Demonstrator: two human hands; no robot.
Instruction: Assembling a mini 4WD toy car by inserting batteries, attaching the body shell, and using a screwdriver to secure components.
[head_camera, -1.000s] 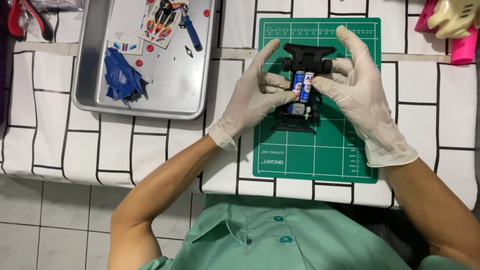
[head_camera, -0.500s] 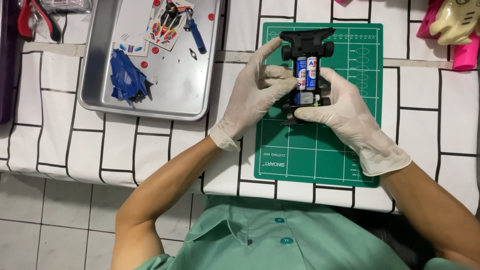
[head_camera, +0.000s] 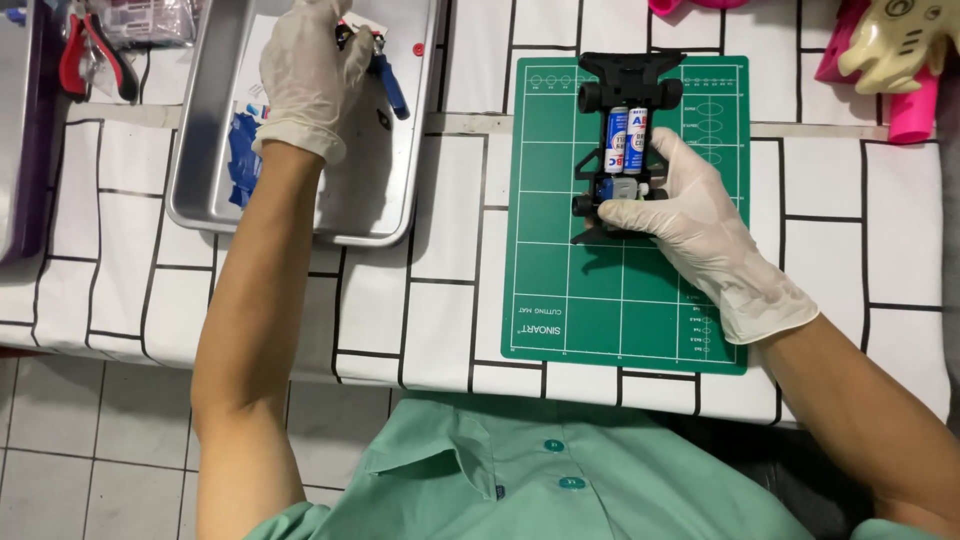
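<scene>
Head view: L hand has left the toy car chassis and gone over to the metal tray, fingers curled at small parts, grip unclear. R hand alone now pins the chassis on the green mat, fingers closed round its near end. Looks like a parts fetch.

The left hand has left the black toy car chassis, where it was half a second ago, and has moved far to the left, over the metal tray. There its fingers now touch the small parts next to the blue tool. The right hand alone now holds the chassis, gripping its near end on the green cutting mat, so the two batteries are more uncovered than before.
</scene>
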